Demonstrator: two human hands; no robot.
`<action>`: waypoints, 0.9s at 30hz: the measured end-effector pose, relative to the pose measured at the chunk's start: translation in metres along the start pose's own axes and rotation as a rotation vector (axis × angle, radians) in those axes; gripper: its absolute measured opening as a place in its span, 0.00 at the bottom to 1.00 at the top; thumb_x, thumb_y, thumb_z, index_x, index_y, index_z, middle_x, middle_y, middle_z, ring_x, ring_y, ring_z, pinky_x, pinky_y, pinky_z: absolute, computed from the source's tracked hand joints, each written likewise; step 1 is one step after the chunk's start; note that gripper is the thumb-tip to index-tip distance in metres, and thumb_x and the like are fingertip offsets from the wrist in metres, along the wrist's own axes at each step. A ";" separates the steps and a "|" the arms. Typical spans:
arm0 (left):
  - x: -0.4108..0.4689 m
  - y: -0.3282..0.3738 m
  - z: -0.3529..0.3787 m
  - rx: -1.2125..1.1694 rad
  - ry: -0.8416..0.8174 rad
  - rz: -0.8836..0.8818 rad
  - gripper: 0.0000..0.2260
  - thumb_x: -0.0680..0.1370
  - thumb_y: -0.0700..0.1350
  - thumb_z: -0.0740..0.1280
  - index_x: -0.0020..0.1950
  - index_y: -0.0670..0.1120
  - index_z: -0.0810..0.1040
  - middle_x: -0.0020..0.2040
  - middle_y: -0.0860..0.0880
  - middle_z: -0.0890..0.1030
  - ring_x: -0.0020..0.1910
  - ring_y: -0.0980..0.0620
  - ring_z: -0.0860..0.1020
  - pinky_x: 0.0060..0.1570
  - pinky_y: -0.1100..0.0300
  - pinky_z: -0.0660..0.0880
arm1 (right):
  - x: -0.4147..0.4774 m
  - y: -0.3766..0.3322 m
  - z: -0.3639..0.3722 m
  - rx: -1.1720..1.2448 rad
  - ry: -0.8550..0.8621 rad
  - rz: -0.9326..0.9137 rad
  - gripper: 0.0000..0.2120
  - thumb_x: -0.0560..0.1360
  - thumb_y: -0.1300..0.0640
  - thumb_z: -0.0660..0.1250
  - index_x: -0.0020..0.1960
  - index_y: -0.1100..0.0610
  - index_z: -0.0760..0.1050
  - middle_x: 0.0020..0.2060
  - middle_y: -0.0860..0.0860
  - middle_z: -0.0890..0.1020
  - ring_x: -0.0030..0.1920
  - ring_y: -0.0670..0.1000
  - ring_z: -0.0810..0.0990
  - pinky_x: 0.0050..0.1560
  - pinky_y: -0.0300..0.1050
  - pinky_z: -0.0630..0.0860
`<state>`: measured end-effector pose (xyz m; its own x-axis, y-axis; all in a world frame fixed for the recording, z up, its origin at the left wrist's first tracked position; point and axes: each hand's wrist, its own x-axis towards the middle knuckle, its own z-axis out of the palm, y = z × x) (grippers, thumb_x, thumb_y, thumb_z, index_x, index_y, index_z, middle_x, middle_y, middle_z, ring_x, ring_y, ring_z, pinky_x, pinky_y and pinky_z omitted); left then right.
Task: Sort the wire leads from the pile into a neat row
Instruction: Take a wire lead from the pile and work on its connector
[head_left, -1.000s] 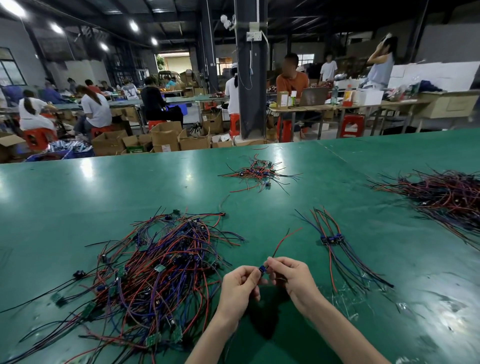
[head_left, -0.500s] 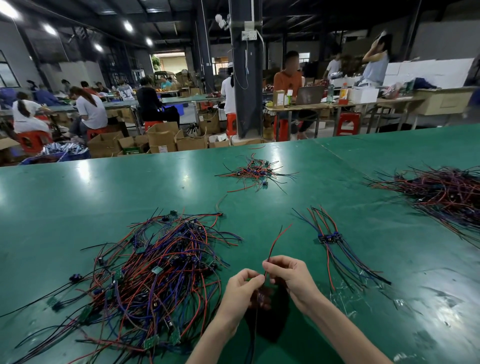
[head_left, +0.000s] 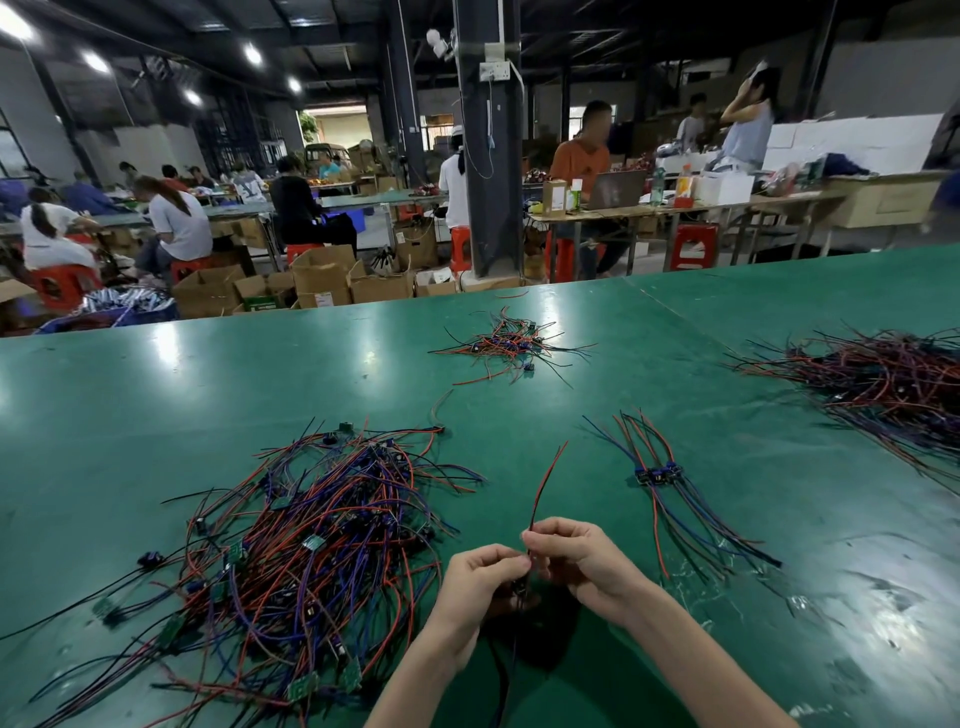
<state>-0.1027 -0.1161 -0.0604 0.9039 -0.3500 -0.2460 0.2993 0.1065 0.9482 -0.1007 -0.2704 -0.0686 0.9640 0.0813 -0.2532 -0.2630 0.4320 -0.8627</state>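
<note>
A big tangled pile of red, blue and black wire leads (head_left: 311, 551) lies on the green table (head_left: 156, 395) to the left. Both hands meet just right of it, near the front edge. My left hand (head_left: 480, 582) and my right hand (head_left: 582, 564) pinch one wire lead (head_left: 543, 486) between their fingertips. Its red and black ends rise up and away from the hands; dark ends hang below them. A short row of sorted leads (head_left: 662, 478) with blue parts side by side lies to the right of my right hand.
A small heap of leads (head_left: 511, 343) sits further back in the middle. A large heap (head_left: 883, 384) spreads at the right edge. Beyond the table's far edge are cardboard boxes, a pillar, red stools and seated people at other tables.
The lead has been turned from lying across the hands to standing upright, its red end now pointing up. Both hands stayed close together and shifted slightly toward me.
</note>
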 end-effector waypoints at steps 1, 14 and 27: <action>0.000 0.001 -0.001 0.006 0.003 -0.004 0.05 0.73 0.35 0.69 0.39 0.40 0.83 0.39 0.40 0.82 0.36 0.46 0.78 0.42 0.54 0.75 | 0.001 0.001 0.000 0.003 -0.003 0.004 0.05 0.59 0.64 0.76 0.33 0.58 0.81 0.31 0.54 0.79 0.29 0.49 0.77 0.32 0.39 0.76; 0.000 0.006 -0.010 0.011 -0.129 -0.053 0.06 0.67 0.40 0.73 0.40 0.38 0.85 0.32 0.45 0.82 0.28 0.55 0.76 0.34 0.62 0.75 | -0.001 0.000 0.000 0.003 -0.093 0.022 0.04 0.63 0.66 0.73 0.38 0.62 0.80 0.32 0.54 0.81 0.32 0.49 0.80 0.35 0.39 0.77; 0.005 0.000 -0.009 0.065 -0.081 -0.056 0.14 0.62 0.43 0.77 0.41 0.34 0.82 0.39 0.38 0.78 0.31 0.50 0.74 0.34 0.62 0.72 | -0.003 0.001 0.005 -0.016 -0.083 0.003 0.07 0.61 0.64 0.77 0.34 0.58 0.79 0.30 0.53 0.79 0.28 0.48 0.77 0.31 0.38 0.77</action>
<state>-0.0956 -0.1094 -0.0630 0.8578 -0.4283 -0.2840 0.3254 0.0249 0.9453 -0.1032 -0.2660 -0.0669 0.9630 0.1569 -0.2192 -0.2658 0.4170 -0.8692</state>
